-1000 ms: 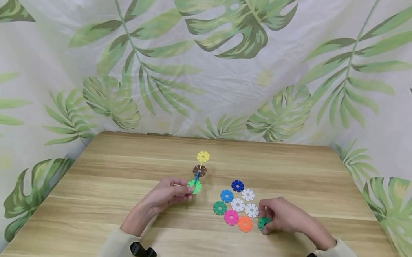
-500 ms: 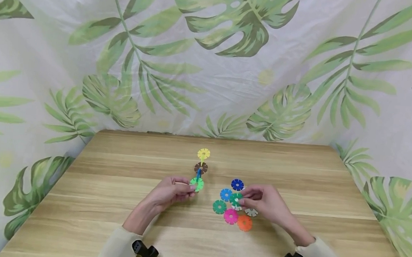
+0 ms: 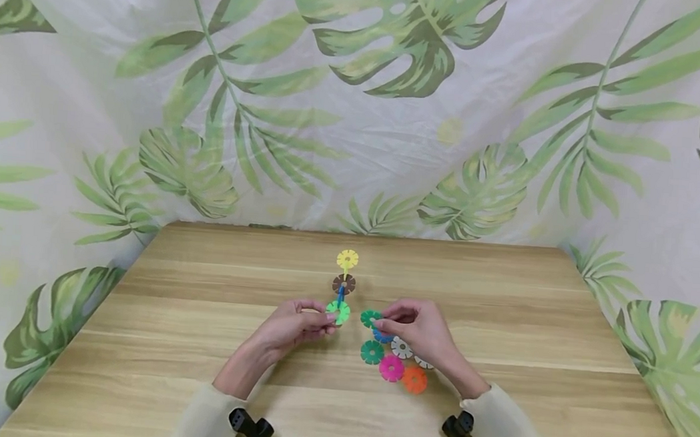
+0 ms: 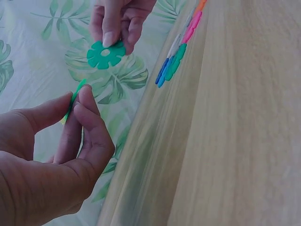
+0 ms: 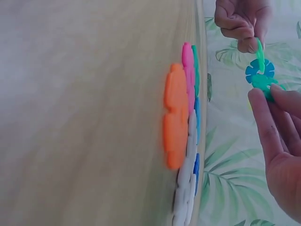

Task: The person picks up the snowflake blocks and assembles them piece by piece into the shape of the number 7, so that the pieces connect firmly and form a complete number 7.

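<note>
My left hand (image 3: 295, 323) pinches a light green notched disc (image 3: 339, 313) between thumb and fingers. It is the near end of a chain: a blue disc (image 3: 341, 294) seen edge-on, a brown disc (image 3: 343, 284), and yellow discs beyond, the farthest yellow disc (image 3: 347, 258) facing me. Between the thumb and fingertips of my right hand (image 3: 418, 327) is a darker green disc (image 3: 370, 319). The two green discs are a short gap apart in the head view. In the left wrist view the dark green disc (image 4: 106, 55) faces the camera, above the pinched light green one (image 4: 75, 98).
On the wooden table (image 3: 244, 379), loose discs lie flat below my right hand: a green disc (image 3: 372, 352), a pink disc (image 3: 391, 368), an orange disc (image 3: 415, 379), a blue disc (image 3: 383, 336) and white discs (image 3: 401, 347). A leaf-patterned cloth (image 3: 384, 154) hangs behind the table.
My right hand has lifted the dark green disc from the right of the loose discs and carried it left, toward the chain. The left hand and chain have shifted slightly right and away.
</note>
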`<act>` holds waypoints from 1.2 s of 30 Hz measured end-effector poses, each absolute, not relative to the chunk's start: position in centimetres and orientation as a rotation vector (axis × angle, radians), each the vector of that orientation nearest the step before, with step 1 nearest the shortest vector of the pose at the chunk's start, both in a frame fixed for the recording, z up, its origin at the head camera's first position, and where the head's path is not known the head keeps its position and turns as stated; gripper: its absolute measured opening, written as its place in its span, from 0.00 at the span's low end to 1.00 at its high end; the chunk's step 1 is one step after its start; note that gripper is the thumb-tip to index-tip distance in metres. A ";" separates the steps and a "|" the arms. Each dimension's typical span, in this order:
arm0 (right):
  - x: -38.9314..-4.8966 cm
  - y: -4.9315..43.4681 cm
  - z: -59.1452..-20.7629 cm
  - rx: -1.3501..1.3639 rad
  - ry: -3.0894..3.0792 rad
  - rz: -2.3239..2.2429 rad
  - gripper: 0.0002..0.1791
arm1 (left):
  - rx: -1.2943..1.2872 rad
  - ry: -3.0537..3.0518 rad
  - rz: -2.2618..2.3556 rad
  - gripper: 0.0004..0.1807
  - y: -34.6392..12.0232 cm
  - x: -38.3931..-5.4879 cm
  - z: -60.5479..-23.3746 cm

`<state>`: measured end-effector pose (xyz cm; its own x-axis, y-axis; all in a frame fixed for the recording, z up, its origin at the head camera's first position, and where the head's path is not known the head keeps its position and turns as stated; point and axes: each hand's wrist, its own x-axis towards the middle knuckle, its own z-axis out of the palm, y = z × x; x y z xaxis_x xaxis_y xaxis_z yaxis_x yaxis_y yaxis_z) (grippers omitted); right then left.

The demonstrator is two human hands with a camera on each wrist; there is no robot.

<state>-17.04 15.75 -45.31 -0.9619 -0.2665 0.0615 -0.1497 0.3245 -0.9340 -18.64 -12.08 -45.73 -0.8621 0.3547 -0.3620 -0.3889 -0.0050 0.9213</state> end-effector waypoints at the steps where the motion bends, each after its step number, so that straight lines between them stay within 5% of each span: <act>1: -17.1 15.6 -45.3 -0.392 2.482 -1.716 0.07 | -0.033 1.774 1.916 0.08 -12.0 -18.7 -45.7; 21: -17.2 13.7 -44.9 -0.435 2.494 -1.734 0.02 | 0.004 1.778 1.911 0.03 -11.0 -18.5 -45.8; 36: -17.0 13.8 -44.6 -0.534 2.526 -1.669 0.03 | 0.041 1.656 1.916 0.08 -10.8 -18.6 -45.5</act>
